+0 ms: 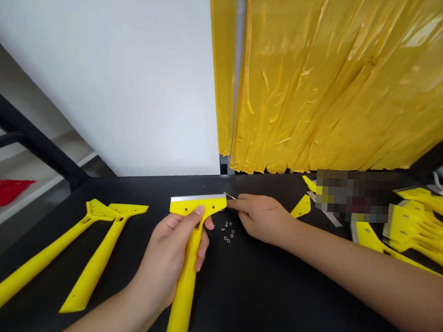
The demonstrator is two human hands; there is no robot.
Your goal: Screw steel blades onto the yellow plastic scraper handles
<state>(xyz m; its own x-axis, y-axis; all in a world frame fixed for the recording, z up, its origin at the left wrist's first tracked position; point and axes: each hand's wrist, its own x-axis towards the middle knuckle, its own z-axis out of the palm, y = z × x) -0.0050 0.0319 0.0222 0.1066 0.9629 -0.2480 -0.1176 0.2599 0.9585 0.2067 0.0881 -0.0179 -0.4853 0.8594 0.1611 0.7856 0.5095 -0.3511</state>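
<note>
Handles first: two yellow plastic tools with flared heads (97, 263) at left on the matte black table (128, 245), heads touching or nearly so. Liable to be knocked askew by a careless sweep of the near forearm.

Then, left hand (164, 257), grip clamped on a long yellow plastic scraper-like tool (188, 283), thumb pressed on the head just below the bright silver metal strip (197, 198). Held above the table, mid-view, handle running down towards the body. Chance of twisting in the grip under a sideways push at the head's right end, from being supported on one side only. Possible nick to thumb or fingertips with a slip towards the strip, perhaps sharp along its upper edge; sharpness impossible to tell.

Beneath and just right, small silvery screws (226, 224) and small round metal washers (232, 232), loose and uncontained. Easily scattered by a brushing fingertip, or mislaid for being so tiny.

Next, right hand (263, 220), fingers drawn together by the head's right corner, at a thin silvery sliver (230, 196). Whether truly pinched, cannot tell; easily dropped or bent if barely held.

Farther right, flat yellow plastic wedge (302, 207) and heaped yellow tools (411, 220), open to a bump from the right forearm through sheer closeness.
</note>
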